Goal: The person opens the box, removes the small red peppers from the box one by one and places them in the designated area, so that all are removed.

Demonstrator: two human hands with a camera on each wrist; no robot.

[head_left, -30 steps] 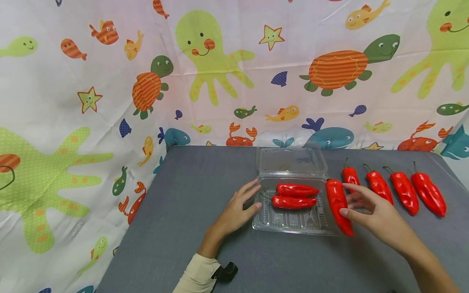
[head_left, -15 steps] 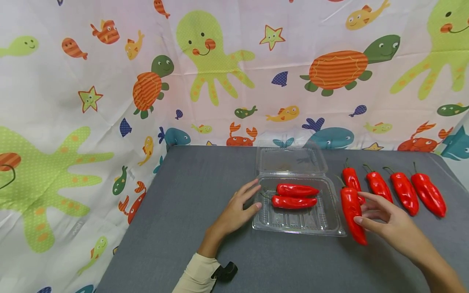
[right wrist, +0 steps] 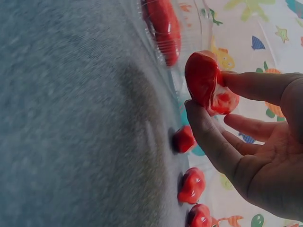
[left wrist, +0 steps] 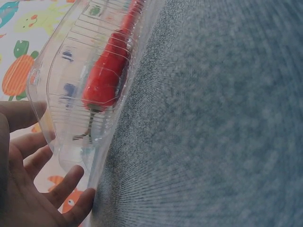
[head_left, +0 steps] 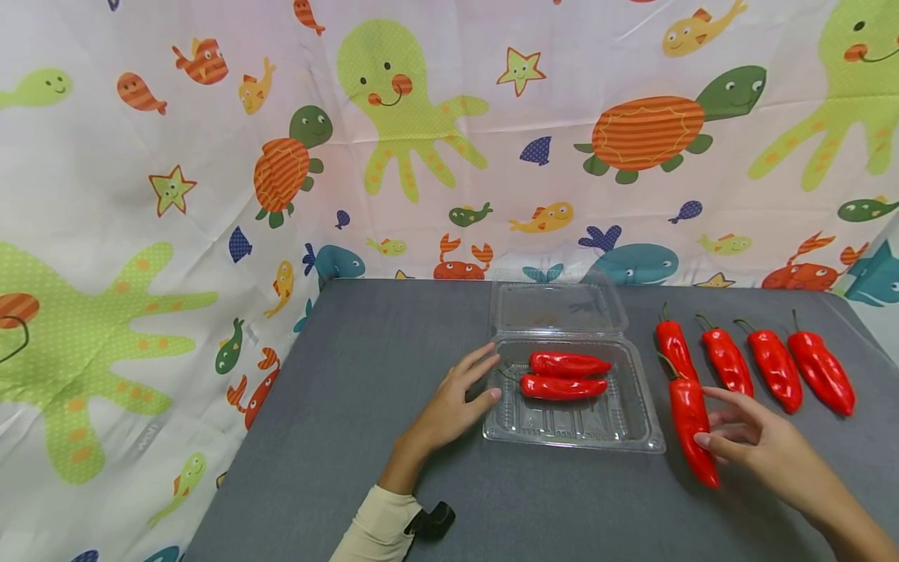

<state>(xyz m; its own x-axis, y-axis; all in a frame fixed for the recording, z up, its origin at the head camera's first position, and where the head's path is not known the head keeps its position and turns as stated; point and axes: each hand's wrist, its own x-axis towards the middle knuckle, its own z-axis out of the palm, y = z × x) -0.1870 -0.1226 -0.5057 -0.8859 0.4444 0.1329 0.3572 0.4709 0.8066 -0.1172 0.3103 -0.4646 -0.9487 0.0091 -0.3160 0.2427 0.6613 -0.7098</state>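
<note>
My right hand (head_left: 755,441) pinches a red chili pepper (head_left: 691,429) between thumb and fingers, just right of a clear plastic clamshell box (head_left: 646,390). In the right wrist view this pepper (right wrist: 202,78) is held above the grey table, its tip toward the camera. Two more red peppers (head_left: 565,389) lie side by side in the box, stems to the left. My left hand (head_left: 449,402) rests at the box's left edge with fingers spread; in the left wrist view its fingertips (left wrist: 85,201) are right at the plastic wall.
Several red peppers (head_left: 776,371) lie in a row at the right of the grey table (head_left: 393,336), stems pointing back. The box's lid (head_left: 555,308) is folded open toward the back. A curtain (head_left: 449,156) printed with sea animals hangs behind and at the left.
My right hand has carried the pepper from over the box's right edge to the right and nearer to me. The left hand and the box have stayed in place.
</note>
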